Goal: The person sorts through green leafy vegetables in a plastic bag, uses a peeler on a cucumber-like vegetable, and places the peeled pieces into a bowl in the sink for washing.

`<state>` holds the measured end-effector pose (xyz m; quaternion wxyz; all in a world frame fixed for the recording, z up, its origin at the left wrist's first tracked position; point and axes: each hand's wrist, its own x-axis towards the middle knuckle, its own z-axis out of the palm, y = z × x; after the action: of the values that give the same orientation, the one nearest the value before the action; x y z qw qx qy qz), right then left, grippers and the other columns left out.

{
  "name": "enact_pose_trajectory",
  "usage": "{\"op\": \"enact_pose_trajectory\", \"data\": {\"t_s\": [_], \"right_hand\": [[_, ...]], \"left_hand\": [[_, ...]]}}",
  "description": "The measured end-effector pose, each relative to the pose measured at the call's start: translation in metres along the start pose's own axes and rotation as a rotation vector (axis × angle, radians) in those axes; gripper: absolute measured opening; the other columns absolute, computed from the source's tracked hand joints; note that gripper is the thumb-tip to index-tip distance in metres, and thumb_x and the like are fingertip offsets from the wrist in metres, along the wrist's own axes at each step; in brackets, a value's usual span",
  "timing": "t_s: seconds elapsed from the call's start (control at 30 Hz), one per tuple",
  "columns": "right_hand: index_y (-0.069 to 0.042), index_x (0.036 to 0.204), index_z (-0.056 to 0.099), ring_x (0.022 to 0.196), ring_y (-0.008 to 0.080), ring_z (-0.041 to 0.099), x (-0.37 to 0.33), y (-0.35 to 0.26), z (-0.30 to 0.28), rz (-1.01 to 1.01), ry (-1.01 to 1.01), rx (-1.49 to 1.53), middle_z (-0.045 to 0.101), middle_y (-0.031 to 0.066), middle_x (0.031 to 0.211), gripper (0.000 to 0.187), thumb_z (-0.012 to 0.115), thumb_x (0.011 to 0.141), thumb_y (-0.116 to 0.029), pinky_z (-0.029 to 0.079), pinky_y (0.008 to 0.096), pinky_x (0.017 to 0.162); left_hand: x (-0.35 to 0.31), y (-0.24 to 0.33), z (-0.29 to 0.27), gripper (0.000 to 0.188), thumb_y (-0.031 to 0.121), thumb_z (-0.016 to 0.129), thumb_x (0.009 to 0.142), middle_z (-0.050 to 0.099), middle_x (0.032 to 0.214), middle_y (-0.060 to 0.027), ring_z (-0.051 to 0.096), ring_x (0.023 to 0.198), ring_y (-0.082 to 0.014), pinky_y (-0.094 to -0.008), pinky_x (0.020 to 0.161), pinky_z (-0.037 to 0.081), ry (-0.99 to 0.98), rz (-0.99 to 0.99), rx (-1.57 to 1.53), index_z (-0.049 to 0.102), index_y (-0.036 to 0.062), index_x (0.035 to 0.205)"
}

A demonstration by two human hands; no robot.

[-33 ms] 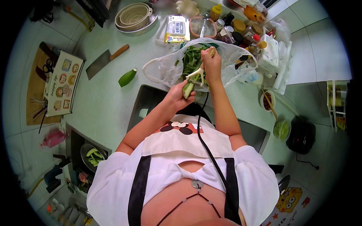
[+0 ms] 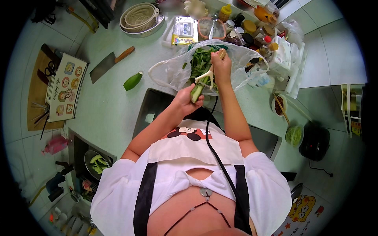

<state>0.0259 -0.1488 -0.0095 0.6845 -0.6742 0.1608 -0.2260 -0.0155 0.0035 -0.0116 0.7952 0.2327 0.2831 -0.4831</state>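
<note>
My left hand (image 2: 187, 99) is closed around a partly peeled green vegetable (image 2: 195, 93), like a cucumber or gourd, its pale flesh showing. In my right hand (image 2: 221, 65) is the handle of a cream Y-shaped peeler (image 2: 210, 75). The peeler's head lies at the vegetable's far end; whether the blade touches it is hard to tell. Beneath both hands spreads an open clear plastic bag (image 2: 165, 74) with a heap of green peelings (image 2: 201, 61) in it. Left of the bag, a short dark-green piece of vegetable (image 2: 133, 81) lies on the counter.
Farther left lies a cleaver (image 2: 104, 67) with a wooden handle. Baskets (image 2: 138, 15) stand at the back left; jars and bottles (image 2: 248, 37) crowd the back right. Near me is a sink (image 2: 147, 106). At lower left, a pot (image 2: 87, 159) holds pale-green pieces.
Both hands keep almost the same place and grip. The peeler has shifted very slightly near the vegetable's far end.
</note>
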Motion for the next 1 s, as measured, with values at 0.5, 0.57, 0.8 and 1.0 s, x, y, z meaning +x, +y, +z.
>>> {"op": "enact_pose_trajectory", "data": {"t_s": [0.5, 0.57, 0.8, 1.0], "right_hand": [[-0.005, 0.071, 0.047, 0.048, 0.0097, 0.048, 0.029, 0.002, -0.030, -0.338, 0.318, -0.164, 0.050, 0.0020, 0.059, 0.019, 0.062, 0.077, -0.016, 0.038, 0.0225, 0.048], [-0.005, 0.071, 0.048, 0.048, 0.0071, 0.047, 0.029, -0.005, -0.032, -0.485, 0.298, -0.240, 0.050, -0.0001, 0.059, 0.019, 0.063, 0.078, -0.016, 0.037, 0.0202, 0.048], [-0.005, 0.070, 0.049, 0.052, 0.0071, 0.045, 0.020, -0.027, -0.043, -0.386, 0.263, -0.449, 0.049, -0.0001, 0.059, 0.020, 0.065, 0.075, -0.017, 0.037, 0.0212, 0.051], [-0.007, 0.072, 0.049, 0.053, 0.0061, 0.045, -0.003, -0.054, -0.032, -0.015, 0.147, 0.197, 0.050, 0.0006, 0.061, 0.016, 0.061, 0.077, -0.017, 0.036, 0.0197, 0.049]], "left_hand": [[-0.006, 0.013, -0.005, 0.036, 0.038, 0.045, 0.087, 0.049, 0.077, -0.0067, 0.049, 0.064, -0.0144, -0.0218, 0.048, 0.039, -0.148, -0.029, 0.053, 0.048, 0.0040, 0.099], [-0.003, 0.014, -0.002, 0.038, 0.036, 0.045, 0.087, 0.050, 0.077, -0.0068, 0.049, 0.064, -0.0142, -0.0208, 0.046, 0.038, -0.099, -0.047, 0.067, 0.048, 0.0007, 0.101], [0.001, 0.016, -0.007, 0.034, 0.030, 0.041, 0.088, 0.050, 0.077, -0.0074, 0.047, 0.062, -0.0145, -0.0211, 0.044, 0.036, -0.230, -0.052, 0.063, 0.048, -0.0002, 0.101], [-0.001, 0.010, 0.008, 0.032, 0.029, 0.040, 0.089, 0.051, 0.078, -0.0089, 0.048, 0.061, -0.0148, -0.0214, 0.042, 0.035, -0.127, 0.044, 0.086, 0.048, 0.0000, 0.097]]}}
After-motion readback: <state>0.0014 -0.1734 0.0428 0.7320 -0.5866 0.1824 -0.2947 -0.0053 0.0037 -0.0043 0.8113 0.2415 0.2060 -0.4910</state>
